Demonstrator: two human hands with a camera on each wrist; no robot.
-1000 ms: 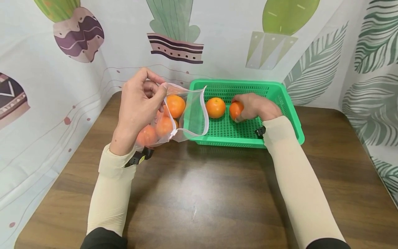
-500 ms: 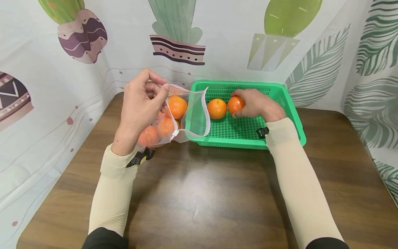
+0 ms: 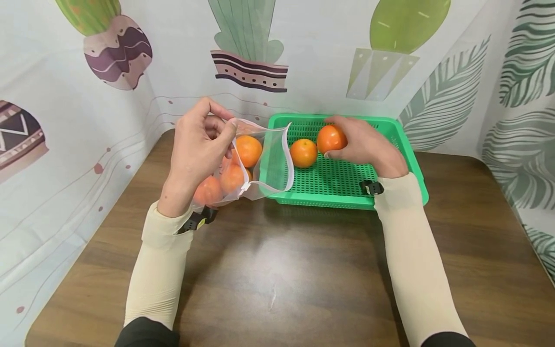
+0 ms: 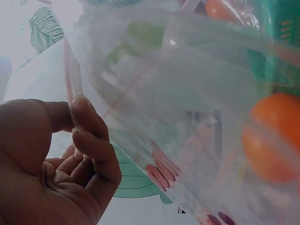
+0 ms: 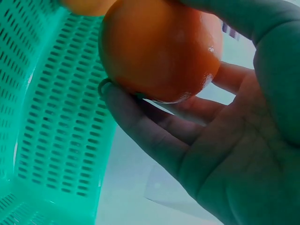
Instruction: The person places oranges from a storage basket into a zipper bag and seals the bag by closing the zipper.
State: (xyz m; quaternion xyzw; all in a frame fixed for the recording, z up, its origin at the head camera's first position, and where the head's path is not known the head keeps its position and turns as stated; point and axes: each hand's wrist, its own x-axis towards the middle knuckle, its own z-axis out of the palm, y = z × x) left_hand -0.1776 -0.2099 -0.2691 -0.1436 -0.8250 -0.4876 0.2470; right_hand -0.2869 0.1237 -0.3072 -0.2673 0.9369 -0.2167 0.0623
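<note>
My left hand pinches the upper edge of a clear zip bag between thumb and forefinger. The bag's mouth gapes toward the right, overlapping the basket's left end, and a white slider sits on its zip. Several oranges lie inside the bag. My right hand grips a smooth, reddish orange, raised over the green basket; in the right wrist view thumb and fingers curl round it. Another orange rests in the basket, just left of the held one.
The basket stands at the back of a brown wooden table, close to a white patterned cloth. Both wrists wear black straps, the right one above the basket's front rim.
My right hand has lifted the orange up from the basket floor, turning a little. The left hand and bag stay nearly where they were, and the head view has shifted slightly.
</note>
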